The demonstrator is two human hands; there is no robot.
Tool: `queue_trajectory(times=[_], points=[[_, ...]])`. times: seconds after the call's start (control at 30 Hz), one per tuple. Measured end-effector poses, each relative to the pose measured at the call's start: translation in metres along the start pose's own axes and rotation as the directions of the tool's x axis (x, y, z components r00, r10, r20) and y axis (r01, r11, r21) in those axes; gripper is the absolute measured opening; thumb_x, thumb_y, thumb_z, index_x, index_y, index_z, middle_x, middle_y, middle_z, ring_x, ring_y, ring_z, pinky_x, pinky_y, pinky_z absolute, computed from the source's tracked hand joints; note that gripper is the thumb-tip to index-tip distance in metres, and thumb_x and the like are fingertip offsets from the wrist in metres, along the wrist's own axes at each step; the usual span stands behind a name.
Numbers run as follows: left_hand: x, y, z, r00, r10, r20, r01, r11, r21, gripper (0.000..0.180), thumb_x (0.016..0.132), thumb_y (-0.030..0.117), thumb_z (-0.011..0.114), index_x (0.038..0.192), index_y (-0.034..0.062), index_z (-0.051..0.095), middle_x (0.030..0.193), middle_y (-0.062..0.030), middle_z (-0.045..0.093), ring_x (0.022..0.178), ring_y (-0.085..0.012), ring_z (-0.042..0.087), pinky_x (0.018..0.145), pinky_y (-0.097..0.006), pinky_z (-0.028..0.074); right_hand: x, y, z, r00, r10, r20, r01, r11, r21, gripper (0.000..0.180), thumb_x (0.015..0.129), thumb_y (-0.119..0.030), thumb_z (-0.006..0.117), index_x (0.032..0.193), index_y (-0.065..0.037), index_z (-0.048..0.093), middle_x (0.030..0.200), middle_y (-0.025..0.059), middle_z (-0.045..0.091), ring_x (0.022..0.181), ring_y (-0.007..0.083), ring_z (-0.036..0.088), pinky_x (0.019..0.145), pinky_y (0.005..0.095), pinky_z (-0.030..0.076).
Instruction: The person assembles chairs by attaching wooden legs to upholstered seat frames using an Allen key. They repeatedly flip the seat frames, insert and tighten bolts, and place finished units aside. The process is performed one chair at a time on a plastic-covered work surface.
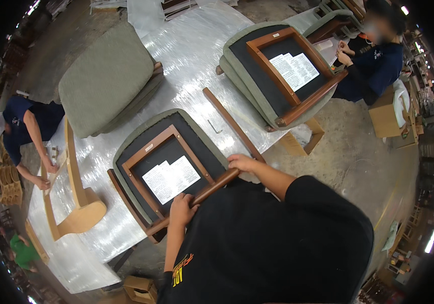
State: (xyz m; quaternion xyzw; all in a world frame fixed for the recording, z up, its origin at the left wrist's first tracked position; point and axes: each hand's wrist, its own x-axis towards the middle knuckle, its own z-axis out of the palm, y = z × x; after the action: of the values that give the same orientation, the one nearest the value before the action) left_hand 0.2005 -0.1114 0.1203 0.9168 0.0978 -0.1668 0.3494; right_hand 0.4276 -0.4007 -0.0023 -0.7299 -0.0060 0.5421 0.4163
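Hands (212, 187) on rail (216, 186), hex key (215, 126) (loose) beyond

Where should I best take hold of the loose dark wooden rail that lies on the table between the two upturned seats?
Grip the loose dark wooden rail near its middle, coming from above with the fingers across its width. It lies flat and bare on the plastic-covered table, slanting between the two upturned seats, so the long sides look free there. Its near end runs toward the right hand, where there seems less room.
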Motion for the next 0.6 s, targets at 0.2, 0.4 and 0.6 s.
queue_trajectory(times=[0.2,0.4,0.6], points=[[0.081,0.031,-0.008,0.999,-0.049,0.003,0.044,0.878,-0.477,0.030,0.100,0.027,0.075,0.112,0.0002,0.076,0.098,-0.0127,0.078,0.092,-0.0206,0.074,0.082,-0.034,0.057,-0.063,0.031,-0.030,0.935,-0.094,-0.341,0.132,0.987,0.092,0.021,0.101,-0.021,0.063,0.105,-0.003,0.074,0.088,0.0065,0.073,0.069,0.0161,0.071,0.061,0.0321,0.058],[0.269,0.119,0.034,0.993,0.041,0.115,0.093,0.357,-0.929,0.051,0.105,0.043,0.067,0.133,0.0008,0.064,0.120,-0.0099,0.069,0.107,-0.0177,0.068,0.089,-0.032,0.057,-0.161,0.061,-0.218,0.432,0.238,-0.870,0.590,0.656,0.472,0.032,0.106,-0.031,0.054,0.116,-0.002,0.064,0.099,0.0130,0.071,0.076,0.0238,0.073,0.062,0.0370,0.062],[0.401,0.220,0.092,0.963,0.225,0.146,0.217,-0.333,-0.917,0.097,0.097,0.059,0.073,0.165,0.0069,0.027,0.167,-0.0142,0.036,0.153,-0.0302,0.038,0.124,-0.051,0.033,-0.171,0.003,-0.336,0.318,0.487,-0.814,0.740,0.409,0.533,0.037,0.105,-0.036,0.061,0.121,-0.002,0.061,0.097,0.0145,0.069,0.077,0.0284,0.072,0.061,0.0376,0.061]])
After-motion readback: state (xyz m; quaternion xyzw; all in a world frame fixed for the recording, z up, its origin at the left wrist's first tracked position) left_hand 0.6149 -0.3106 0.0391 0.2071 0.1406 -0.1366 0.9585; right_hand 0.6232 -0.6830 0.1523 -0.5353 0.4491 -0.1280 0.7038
